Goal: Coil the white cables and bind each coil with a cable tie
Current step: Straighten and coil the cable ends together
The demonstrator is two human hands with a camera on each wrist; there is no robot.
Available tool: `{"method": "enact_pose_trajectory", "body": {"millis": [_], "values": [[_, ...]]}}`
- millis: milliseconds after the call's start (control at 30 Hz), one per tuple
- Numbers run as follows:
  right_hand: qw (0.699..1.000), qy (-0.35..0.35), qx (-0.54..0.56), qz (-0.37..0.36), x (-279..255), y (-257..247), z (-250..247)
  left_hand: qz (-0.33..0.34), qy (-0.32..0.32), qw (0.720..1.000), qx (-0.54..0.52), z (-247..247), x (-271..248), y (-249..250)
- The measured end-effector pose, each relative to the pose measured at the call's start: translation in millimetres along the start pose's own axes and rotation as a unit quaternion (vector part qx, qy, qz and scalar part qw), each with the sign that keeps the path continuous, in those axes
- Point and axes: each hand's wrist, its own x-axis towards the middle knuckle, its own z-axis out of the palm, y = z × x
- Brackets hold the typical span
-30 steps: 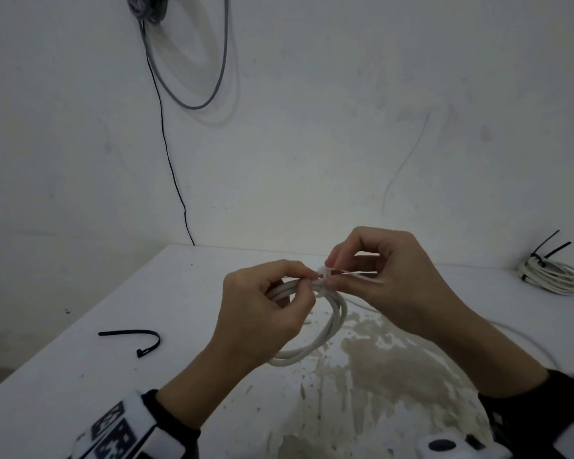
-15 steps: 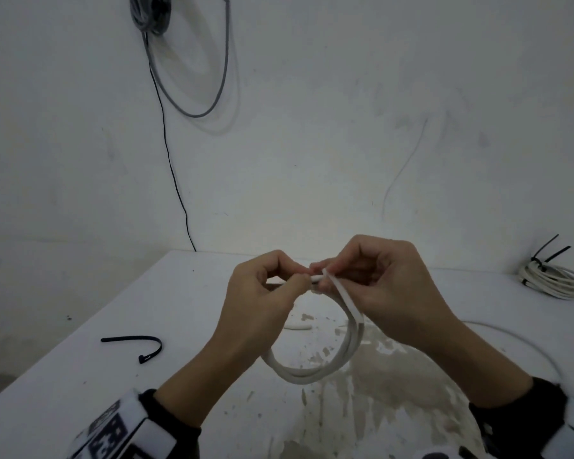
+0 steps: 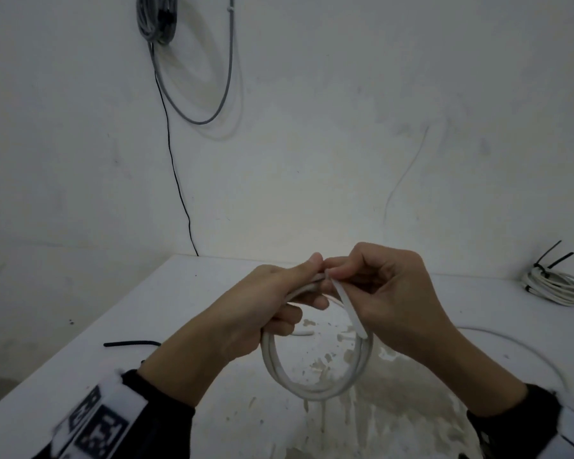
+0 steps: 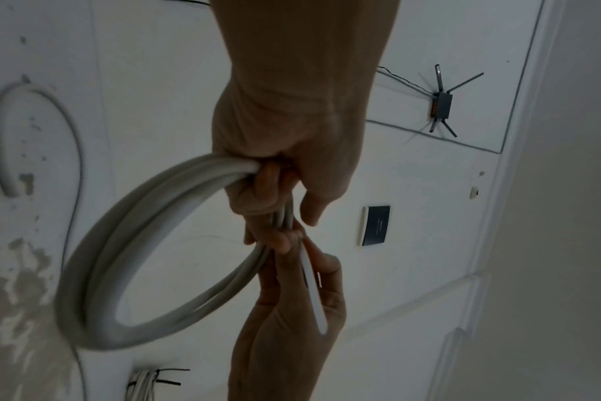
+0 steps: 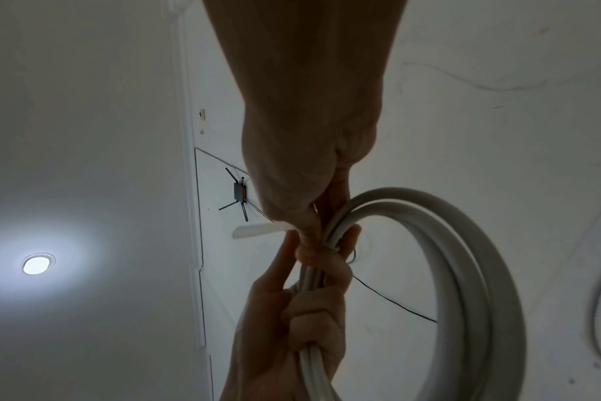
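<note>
The left hand (image 3: 262, 313) grips the coiled white round cable (image 3: 315, 389) at its top, where the right hand (image 3: 388, 299) beside it pinches the flat white plastic cable tie (image 3: 352, 313), tail slanting down-right

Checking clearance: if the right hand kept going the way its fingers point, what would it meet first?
Probably the left hand: the right hand points left at it, fingertips nearly touching over the cable coil.

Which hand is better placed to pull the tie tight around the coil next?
Probably the right hand: it already pinches the white tie, whose free tail runs past its fingers. The left hand grips the coil strands just beside the tie, so it is best kept there to steady them.
</note>
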Motion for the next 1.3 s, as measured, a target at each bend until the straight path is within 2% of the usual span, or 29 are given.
{"method": "enact_pose_trajectory", "body": {"millis": [100,200,267,300,400,500,567,700,800,933,1033,1200,1300], "values": [[0.999,0.004,-0.024,-0.035,1.1,1.9,-1.5,0.049,0.003,0.999,0.003,-1.6,-0.5,-4.7],[0.983,0.016,-0.157,-0.098,2.0,-1.5,-2.0,0.075,0.007,0.997,-0.021,-1.8,-1.0,-11.5],[0.962,-0.002,-0.236,-0.136,-0.1,-5.7,-2.8,0.099,0.024,0.994,-0.042,-2.5,-0.8,-14.9],[0.961,-0.023,-0.241,-0.135,-2.2,-8.7,-2.7,0.115,0.035,0.992,-0.048,-3.2,-0.3,-16.0],[0.988,-0.051,-0.141,-0.026,-8.2,-21.6,-2.4,0.173,0.081,0.981,-0.024,-4.3,1.4,-19.6],[0.994,0.037,-0.083,0.066,-10.6,-28.3,6.1,0.246,0.117,0.962,0.022,2.0,1.2,-21.2],[0.987,0.072,-0.036,0.140,-12.6,-27.4,10.0,0.284,0.134,0.949,0.034,6.1,0.9,-19.8],[0.974,0.039,0.100,0.198,-12.5,-33.4,10.3,0.329,0.132,0.934,0.044,8.9,-0.6,-16.1],[0.942,0.039,0.215,0.255,-11.8,-37.9,10.5,0.362,0.122,0.923,0.046,10.4,-1.9,-14.9],[0.923,0.046,0.219,0.312,-11.2,-37.3,9.9,0.373,0.137,0.916,0.057,11.4,0.1,-18.8],[0.924,0.068,0.192,0.322,-8.4,-38.4,12.3,0.377,0.144,0.913,0.059,14.1,1.9,-23.5],[0.927,0.106,0.213,0.290,-8.9,-42.1,19.2,0.380,0.151,0.912,0.035,22.4,1.7,-22.1],[0.929,0.125,0.230,0.260,-10.6,-41.3,24.1,0.357,0.160,0.920,0.028,27.6,3.1,-22.1]]}}
